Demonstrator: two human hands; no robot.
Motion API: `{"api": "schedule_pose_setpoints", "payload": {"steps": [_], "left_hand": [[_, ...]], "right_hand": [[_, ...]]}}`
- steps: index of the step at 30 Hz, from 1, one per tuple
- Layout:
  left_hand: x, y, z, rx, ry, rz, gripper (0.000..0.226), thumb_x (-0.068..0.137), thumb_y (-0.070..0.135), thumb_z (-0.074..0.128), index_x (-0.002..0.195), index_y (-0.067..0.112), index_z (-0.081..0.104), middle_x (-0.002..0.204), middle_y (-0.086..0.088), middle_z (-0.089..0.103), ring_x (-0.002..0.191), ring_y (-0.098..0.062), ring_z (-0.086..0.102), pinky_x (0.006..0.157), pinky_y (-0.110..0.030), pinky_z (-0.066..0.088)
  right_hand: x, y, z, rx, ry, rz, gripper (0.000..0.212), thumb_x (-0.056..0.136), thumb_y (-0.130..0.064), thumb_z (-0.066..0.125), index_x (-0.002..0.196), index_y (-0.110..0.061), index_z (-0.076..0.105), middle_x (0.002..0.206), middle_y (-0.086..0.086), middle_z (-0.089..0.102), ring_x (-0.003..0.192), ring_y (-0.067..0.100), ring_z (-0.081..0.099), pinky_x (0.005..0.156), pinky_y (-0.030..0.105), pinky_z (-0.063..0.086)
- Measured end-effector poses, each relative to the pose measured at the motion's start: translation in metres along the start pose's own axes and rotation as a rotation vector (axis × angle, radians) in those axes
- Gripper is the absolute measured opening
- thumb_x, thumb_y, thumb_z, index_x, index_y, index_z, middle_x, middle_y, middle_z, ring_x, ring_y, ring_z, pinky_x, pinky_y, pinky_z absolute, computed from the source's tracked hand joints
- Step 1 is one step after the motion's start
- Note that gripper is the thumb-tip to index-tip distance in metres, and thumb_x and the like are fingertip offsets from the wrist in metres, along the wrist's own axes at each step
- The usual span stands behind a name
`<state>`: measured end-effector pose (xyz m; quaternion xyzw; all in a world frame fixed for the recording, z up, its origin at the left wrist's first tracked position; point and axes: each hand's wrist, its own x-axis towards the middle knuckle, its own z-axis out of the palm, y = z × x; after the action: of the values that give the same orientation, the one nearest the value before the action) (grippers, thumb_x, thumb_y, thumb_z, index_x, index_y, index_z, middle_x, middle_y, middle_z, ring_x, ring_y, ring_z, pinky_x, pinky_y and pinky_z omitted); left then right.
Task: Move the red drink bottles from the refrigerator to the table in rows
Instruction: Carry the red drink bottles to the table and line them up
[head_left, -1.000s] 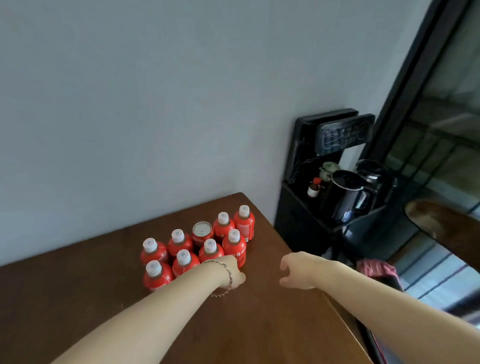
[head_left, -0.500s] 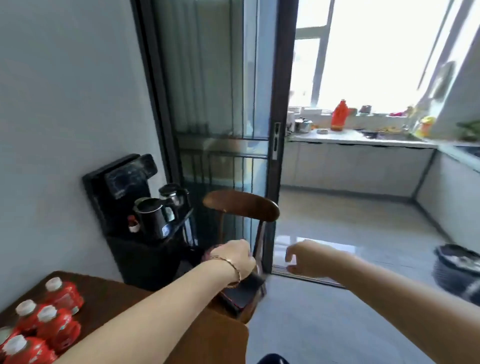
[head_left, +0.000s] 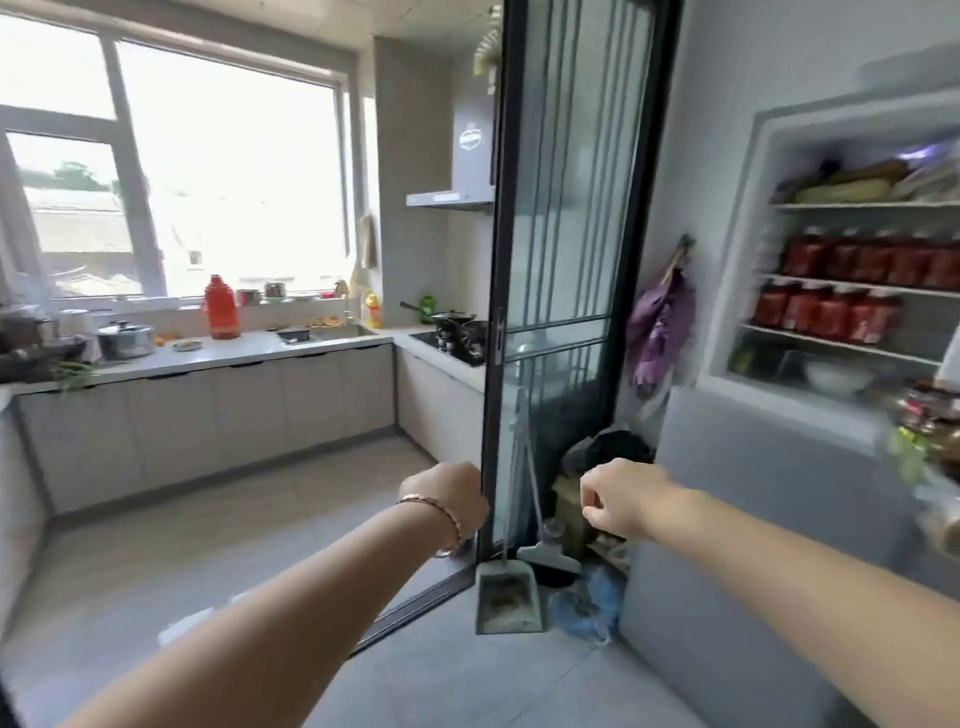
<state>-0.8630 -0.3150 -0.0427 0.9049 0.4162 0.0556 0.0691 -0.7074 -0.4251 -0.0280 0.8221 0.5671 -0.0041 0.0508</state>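
The refrigerator (head_left: 737, 322) stands open at the right edge of the view. Several red drink bottles (head_left: 826, 312) fill two of its middle shelves, a further row (head_left: 872, 257) above the nearer one. My left hand (head_left: 447, 499), with a bracelet on the wrist, is held out in front of me, fingers curled and holding nothing. My right hand (head_left: 621, 499) is also held out, fingers curled in a loose fist, empty. Both hands are well short of the refrigerator. The table is out of view.
A black-framed glass sliding door (head_left: 561, 260) stands straight ahead. A dustpan (head_left: 509, 597) and broom lean at its foot beside a blue bag. The kitchen counter (head_left: 218, 353) with pots lies to the left. The refrigerator's lower door (head_left: 753, 493) is grey.
My view has swung right, from the table with red bottles, past the chair and kettle stand, to the kitchen doorway and open refrigerator. Both hands stay raised and empty.
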Motion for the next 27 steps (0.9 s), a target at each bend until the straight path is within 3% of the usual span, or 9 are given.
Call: {"api": "schedule_pose_setpoints", "payload": {"steps": [9,17,23,27], "left_hand": [[0.176,0.223,-0.003,0.003,0.005,0.353,0.027,0.092,0.020,0.039,0.104,0.012,0.061,0.105,-0.004,0.065,0.096,-0.027,0.062,0.073,-0.032,0.047],[0.358,0.349,-0.009,0.066,0.071,0.573,0.029,0.091,0.027,0.044,0.110,0.014,0.061,0.115,-0.006,0.063,0.106,-0.025,0.060,0.087,-0.034,0.049],[0.499,0.441,-0.024,0.018,0.158,0.666,0.028,0.095,0.024,0.039,0.112,0.014,0.058,0.117,-0.005,0.062,0.107,-0.027,0.059,0.083,-0.033,0.046],[0.569,0.495,-0.026,-0.037,0.177,0.720,0.025,0.094,0.019,0.037,0.110,0.012,0.056,0.115,-0.007,0.062,0.105,-0.028,0.060,0.075,-0.031,0.041]], "right_hand": [[0.044,0.236,-0.051,-0.049,0.040,0.370,0.026,0.094,-0.022,0.046,0.112,-0.014,0.063,0.116,0.005,0.062,0.104,0.026,0.060,0.072,0.028,0.040],[0.133,0.385,-0.078,-0.072,0.155,0.586,0.023,0.091,-0.020,0.048,0.105,-0.012,0.064,0.107,0.007,0.065,0.095,0.029,0.062,0.072,0.031,0.045],[0.215,0.501,-0.105,-0.075,0.217,0.786,0.021,0.092,-0.020,0.047,0.103,-0.012,0.062,0.096,0.004,0.061,0.082,0.025,0.054,0.070,0.031,0.043],[0.262,0.569,-0.110,-0.094,0.273,0.881,0.013,0.092,-0.019,0.047,0.091,-0.015,0.058,0.090,0.002,0.059,0.079,0.023,0.055,0.066,0.028,0.040]]}}
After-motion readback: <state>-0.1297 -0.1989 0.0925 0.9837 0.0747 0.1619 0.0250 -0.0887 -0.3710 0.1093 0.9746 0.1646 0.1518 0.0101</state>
